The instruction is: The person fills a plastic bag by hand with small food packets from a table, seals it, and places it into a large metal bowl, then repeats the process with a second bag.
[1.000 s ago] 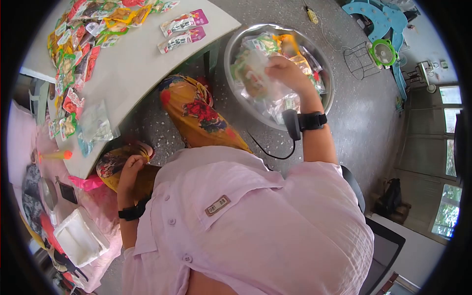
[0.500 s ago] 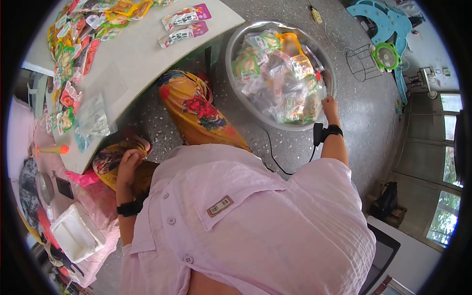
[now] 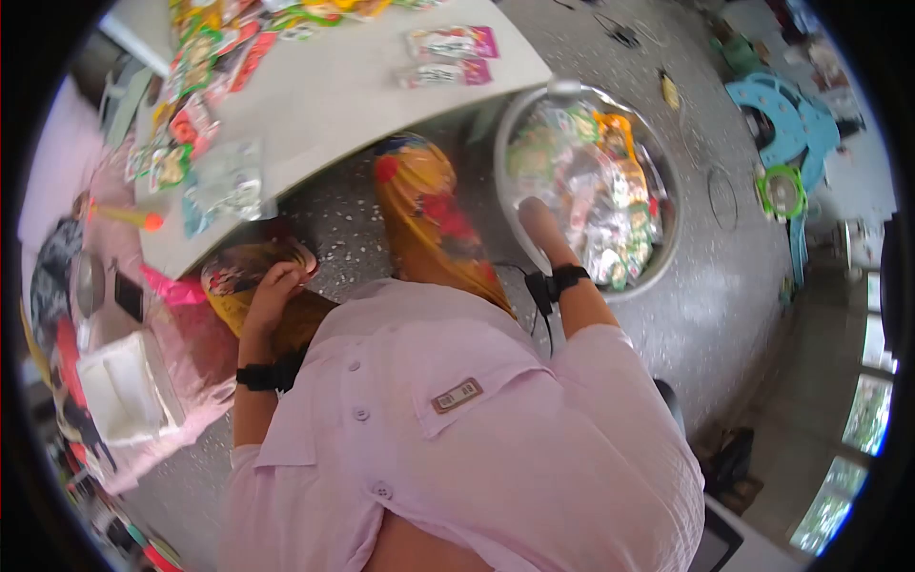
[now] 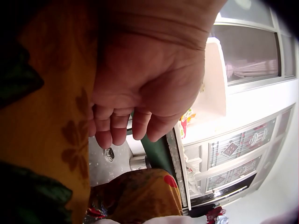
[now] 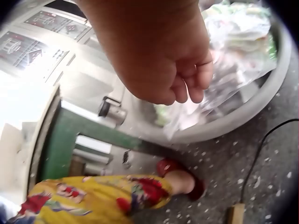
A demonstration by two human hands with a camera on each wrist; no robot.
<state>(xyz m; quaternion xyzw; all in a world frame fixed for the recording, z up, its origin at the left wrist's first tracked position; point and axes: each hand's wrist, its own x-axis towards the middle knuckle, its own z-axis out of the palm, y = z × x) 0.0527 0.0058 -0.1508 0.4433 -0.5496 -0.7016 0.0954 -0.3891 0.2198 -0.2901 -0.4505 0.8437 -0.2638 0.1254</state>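
My right hand (image 3: 540,227) is over the near left part of a metal basin (image 3: 672,243), blurred in the head view. In the right wrist view its fingers curl loosely, with clear plastic bags (image 5: 229,86) behind them in the basin and nothing seen in its grasp. Colourful snack packets and clear bags (image 3: 610,186) fill the basin. My left hand (image 3: 276,284) rests on the flower-patterned trousers (image 3: 233,272) at the thigh. The left wrist view shows its palm, with relaxed, slightly bent fingers (image 4: 120,128) holding nothing.
On the pale table (image 3: 334,105) lie a heap of packets (image 3: 195,67), a stack of clear bags (image 3: 233,181) and two purple-ended packets, one a little apart from the other (image 3: 453,43). A white box (image 3: 129,381) stands at left. A cable (image 5: 254,168) crosses the floor.
My right hand let go of a clear bag with a packet over the basin, went to the basin's right rim, then came left across its near side. The head view has shifted; my left hand stayed.
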